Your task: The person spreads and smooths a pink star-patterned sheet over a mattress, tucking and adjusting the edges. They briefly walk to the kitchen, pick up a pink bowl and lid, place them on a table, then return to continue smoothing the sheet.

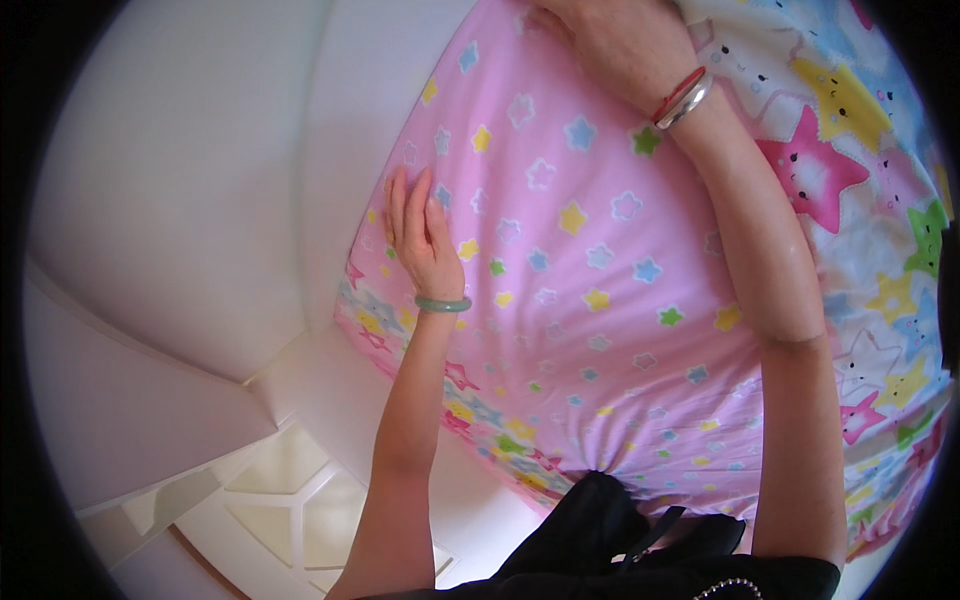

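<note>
A pink bed sheet (555, 300) printed with small stars spreads before me, with creases gathering toward my body. My left hand (424, 232) lies on it near its left edge, fingers extended and slightly apart, holding nothing that I can see. A green bangle (443, 305) circles that wrist. At the top of the view, my right hand (622, 49) rests over the sheet beside a quilt (862, 300) with large smiling stars. Its fingers are partly cut off by the frame, so their grip is hidden. A red cord and a silver bangle (688, 103) sit on that wrist.
A smooth white surface (187, 172) rises along the left of the bed. At lower left stands a white lattice frame (296, 517) with pale panels. Dark clothing (577, 525) on my body touches the sheet's near edge.
</note>
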A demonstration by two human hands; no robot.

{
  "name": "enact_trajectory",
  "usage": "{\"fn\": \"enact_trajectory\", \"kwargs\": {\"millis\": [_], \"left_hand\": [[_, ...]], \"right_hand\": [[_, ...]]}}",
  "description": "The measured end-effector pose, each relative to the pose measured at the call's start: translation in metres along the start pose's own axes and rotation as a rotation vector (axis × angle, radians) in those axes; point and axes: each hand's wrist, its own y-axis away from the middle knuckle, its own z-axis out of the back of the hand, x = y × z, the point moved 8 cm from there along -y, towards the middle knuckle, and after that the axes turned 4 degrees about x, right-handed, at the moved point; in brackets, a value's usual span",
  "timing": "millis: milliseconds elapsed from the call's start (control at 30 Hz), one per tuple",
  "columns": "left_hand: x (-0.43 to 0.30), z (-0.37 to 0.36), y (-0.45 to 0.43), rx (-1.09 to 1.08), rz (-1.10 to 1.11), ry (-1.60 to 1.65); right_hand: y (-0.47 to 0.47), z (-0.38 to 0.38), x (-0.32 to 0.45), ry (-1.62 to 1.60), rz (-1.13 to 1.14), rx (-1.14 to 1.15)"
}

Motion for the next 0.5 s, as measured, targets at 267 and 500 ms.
{"fn": "enact_trajectory", "kwargs": {"millis": [267,500], "left_hand": [[0.06,-0.036,0.016,0.021,0.14,-0.033],[0.056,-0.044,0.014,-0.124,0.098,-0.163]], "right_hand": [[0.005,-0.01,0.002,0.123,0.078,0.009],[0.009,-0.008,0.018,0.354,0.232,-0.032]]}}
